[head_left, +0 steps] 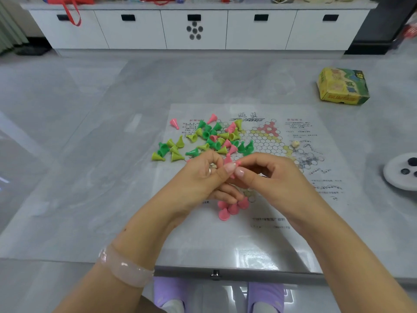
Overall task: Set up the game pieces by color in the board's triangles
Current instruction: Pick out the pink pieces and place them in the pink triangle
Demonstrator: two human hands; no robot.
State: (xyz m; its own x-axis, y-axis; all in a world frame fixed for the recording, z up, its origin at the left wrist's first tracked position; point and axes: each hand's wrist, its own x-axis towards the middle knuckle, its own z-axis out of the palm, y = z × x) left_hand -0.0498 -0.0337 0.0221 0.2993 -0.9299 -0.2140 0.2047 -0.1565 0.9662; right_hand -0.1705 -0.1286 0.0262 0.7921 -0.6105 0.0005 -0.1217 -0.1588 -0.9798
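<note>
**A:** What are the hands doing right now?

**B:** They are meeting over the middle of the paper board (259, 123), which is lying flat on the grey table (90, 154). The left hand (203, 177) is curling its fingers inward around pink pieces – how many it is gripping, I cannot tell. The right hand (266, 175) is pinching one pink piece (237, 164) between thumb and forefinger, right beside the left thumb.

**B:** So neither hand is lying open; both are closing on pink cones.

**A:** And where are the other pieces sitting?

**B:** A small group of pink pieces (232, 208) is standing on the board's near triangle, just below the hands and partly hidden by the left fingers. A mixed heap (216, 138) of dark green, yellow-green and pink cones is lying tumbled across the board's left part, spilling off its edge onto the table – most of them tipped on their sides. One stray pink cone (174, 123) is lying at the board's far left corner.

**A:** Anything else showing?

**B:** A pale die (295, 144) is resting on the board's right side. A yellow-green game box (343, 86) is sitting well beyond the board to the right, and a white dish (397, 179) is peeking in at the right edge.
</note>
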